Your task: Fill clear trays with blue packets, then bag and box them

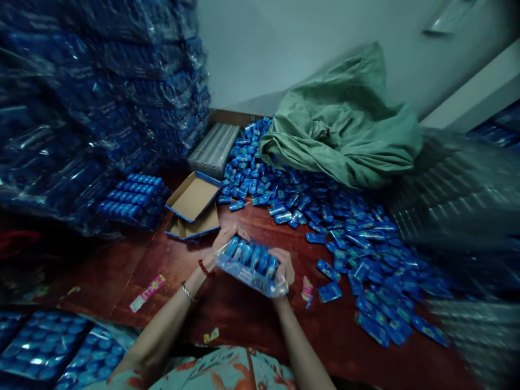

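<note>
Both hands clamped on clear tray of blue packets (252,264), held above table (244,319). Left hand (227,234) grips far-left end, right hand (284,266) near-right end. Tray's long axis runs between them, slanting down-right. Loose blue packets (357,238) right of right hand.

— What is that bundle above the table?

— A clear plastic pack of small blue packets (252,264), lined up side by side in a row.

— How does it sit?

— Lifted off the red-brown wood, lying crosswise and tilted, its left end higher and farther away, its right end lower. The wrap is glossy and crinkled along the near edge.
</note>
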{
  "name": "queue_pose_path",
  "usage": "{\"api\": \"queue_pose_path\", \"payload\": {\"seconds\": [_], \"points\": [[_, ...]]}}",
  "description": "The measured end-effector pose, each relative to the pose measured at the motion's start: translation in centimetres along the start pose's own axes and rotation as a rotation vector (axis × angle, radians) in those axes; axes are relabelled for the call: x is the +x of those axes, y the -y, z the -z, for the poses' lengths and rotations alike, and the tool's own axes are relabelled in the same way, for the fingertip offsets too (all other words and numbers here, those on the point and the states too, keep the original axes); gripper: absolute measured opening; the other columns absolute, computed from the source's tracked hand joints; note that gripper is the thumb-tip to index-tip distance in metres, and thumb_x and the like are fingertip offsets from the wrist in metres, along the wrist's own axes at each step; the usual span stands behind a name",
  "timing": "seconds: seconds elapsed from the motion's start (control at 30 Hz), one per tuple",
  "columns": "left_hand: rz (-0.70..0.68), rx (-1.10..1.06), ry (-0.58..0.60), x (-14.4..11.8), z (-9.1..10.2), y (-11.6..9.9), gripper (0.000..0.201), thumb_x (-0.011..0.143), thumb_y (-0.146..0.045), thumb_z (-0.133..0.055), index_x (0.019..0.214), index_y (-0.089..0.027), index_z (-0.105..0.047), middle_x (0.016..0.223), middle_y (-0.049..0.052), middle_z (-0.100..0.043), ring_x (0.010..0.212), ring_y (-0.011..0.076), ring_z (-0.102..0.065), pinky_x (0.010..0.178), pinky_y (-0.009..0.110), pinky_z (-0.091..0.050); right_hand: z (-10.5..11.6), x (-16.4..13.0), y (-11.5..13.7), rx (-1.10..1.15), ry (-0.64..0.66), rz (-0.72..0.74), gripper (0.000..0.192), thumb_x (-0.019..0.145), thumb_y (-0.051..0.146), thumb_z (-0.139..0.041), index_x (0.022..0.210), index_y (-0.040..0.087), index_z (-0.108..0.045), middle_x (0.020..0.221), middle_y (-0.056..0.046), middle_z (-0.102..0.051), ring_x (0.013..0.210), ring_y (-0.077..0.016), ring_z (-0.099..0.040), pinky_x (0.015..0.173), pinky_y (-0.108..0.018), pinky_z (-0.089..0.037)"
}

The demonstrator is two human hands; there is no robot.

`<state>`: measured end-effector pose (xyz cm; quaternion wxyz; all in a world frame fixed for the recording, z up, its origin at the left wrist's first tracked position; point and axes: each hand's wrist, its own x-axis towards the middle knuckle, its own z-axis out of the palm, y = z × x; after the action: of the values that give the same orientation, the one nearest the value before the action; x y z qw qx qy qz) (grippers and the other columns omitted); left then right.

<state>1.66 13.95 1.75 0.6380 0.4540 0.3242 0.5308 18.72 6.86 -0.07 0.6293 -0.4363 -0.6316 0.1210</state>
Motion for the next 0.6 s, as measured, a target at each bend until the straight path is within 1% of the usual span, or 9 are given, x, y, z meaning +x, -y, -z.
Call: {"api": "queue_pose_path", "payload": {"seconds": [0.07, 0.13, 0.23, 0.3, 0.33, 0.4, 0.47, 0.53, 0.6], "points": [[0.013, 0.065, 0.048, -1.5, 0.2, -0.7, 0.048, 0.08, -0.053, -0.057, 0.055, -0.013, -0.065, 0.066, 0.009, -0.066, 0.073, 0.0199, -0.062, 0.081, 0.034, -0.046, 0.4, -1.1, 0.2, 0.018, 0.118, 0.098, 0.034, 0.093, 0.026, -0.031, 0.097, 0.02, -0.064, 0.09, -0.006, -0.06, 0.083, -0.0175, -0.06, 0.071, -0.033, -0.05], [0.017, 0.172, 0.018, -3.7, 0.4, -0.9, 0.045, 0.082, -0.05, -0.055, 0.059, -0.013, -0.066, 0.07, 0.008, -0.066, 0.073, 0.0184, -0.061, 0.081, 0.032, -0.045, 0.9, -2.8, 0.3, -0.008, 0.23, 0.159, 0.029, 0.091, 0.024, -0.036, 0.101, 0.021, -0.063, 0.092, -0.006, -0.06, 0.084, -0.0168, -0.061, 0.07, -0.031, -0.051], [-0.012, 0.325, -0.309, -7.5, 1.3, -0.7, 0.035, 0.082, -0.046, -0.055, 0.072, -0.014, -0.066, 0.081, 0.007, -0.068, 0.081, 0.0184, -0.061, 0.08, 0.029, -0.046, 2.3, -5.4, 0.6, -0.113, 0.29, 0.138, 0.026, 0.089, 0.016, -0.042, 0.108, 0.022, -0.059, 0.097, -0.006, -0.06, 0.089, -0.0171, -0.06, 0.075, -0.033, -0.052], [0.018, 0.418, -0.543, -10.1, 2.3, -0.6, 0.032, 0.081, -0.045, -0.056, 0.083, -0.014, -0.065, 0.089, 0.007, -0.068, 0.088, 0.0195, -0.061, 0.082, 0.03, -0.046, 4.0, -6.4, 0.8, -0.206, 0.264, -0.05, 0.025, 0.089, 0.018, -0.044, 0.11, 0.021, -0.056, 0.1, -0.008, -0.059, 0.094, -0.0189, -0.059, 0.079, -0.036, -0.051], [0.068, 0.469, -0.602, -11.4, 2.9, -0.6, 0.033, 0.08, -0.046, -0.056, 0.087, -0.014, -0.065, 0.092, 0.008, -0.068, 0.09, 0.0203, -0.061, 0.084, 0.031, -0.046, 5.1, -6.7, 0.9, -0.255, 0.279, -0.17, 0.025, 0.089, 0.021, -0.044, 0.113, 0.02, -0.055, 0.103, -0.009, -0.058, 0.095, -0.0196, -0.059, 0.08, -0.036, -0.051], [0.225, 0.562, -0.595, -13.5, 3.9, -0.6, 0.04, 0.077, -0.049, -0.058, 0.095, -0.014, -0.063, 0.099, 0.009, -0.068, 0.096, 0.0226, -0.061, 0.089, 0.034, -0.046, 6.9, -7.0, 1.2, -0.34, 0.43, -0.348, 0.034, 0.09, 0.03, -0.046, 0.122, 0.02, -0.049, 0.113, -0.01, -0.056, 0.103, -0.0211, -0.057, 0.084, -0.037, -0.05], [0.406, 0.603, -0.507, -15.0, 4.0, -0.5, 0.048, 0.075, -0.053, -0.057, 0.104, -0.014, -0.062, 0.105, 0.01, -0.067, 0.1, 0.0246, -0.06, 0.09, 0.036, -0.045, 7.8, -7.2, 1.6, -0.417, 0.662, -0.412, 0.049, 0.087, 0.036, -0.049, 0.133, 0.021, -0.04, 0.123, -0.011, -0.051, 0.111, -0.0229, -0.053, 0.09, -0.038, -0.048], [0.505, 0.585, -0.373, -15.9, 3.3, -0.4, 0.052, 0.078, -0.056, -0.054, 0.109, -0.015, -0.062, 0.108, 0.01, -0.067, 0.102, 0.0253, -0.06, 0.091, 0.036, -0.045, 7.4, -7.4, 2.0, -0.525, 0.842, -0.435, 0.05, 0.088, 0.034, -0.047, 0.135, 0.02, -0.038, 0.123, -0.012, -0.052, 0.111, -0.0244, -0.055, 0.089, -0.038, -0.047], [0.493, 0.554, -0.238, -16.2, 1.9, -0.1, 0.053, 0.08, -0.057, -0.051, 0.111, -0.016, -0.063, 0.109, 0.009, -0.067, 0.103, 0.0255, -0.06, 0.093, 0.037, -0.045, 5.9, -7.3, 2.4, -0.651, 0.975, -0.495, 0.04, 0.089, 0.023, -0.038, 0.129, 0.016, -0.045, 0.115, -0.014, -0.057, 0.101, -0.0244, -0.06, 0.081, -0.035, -0.048]]}}
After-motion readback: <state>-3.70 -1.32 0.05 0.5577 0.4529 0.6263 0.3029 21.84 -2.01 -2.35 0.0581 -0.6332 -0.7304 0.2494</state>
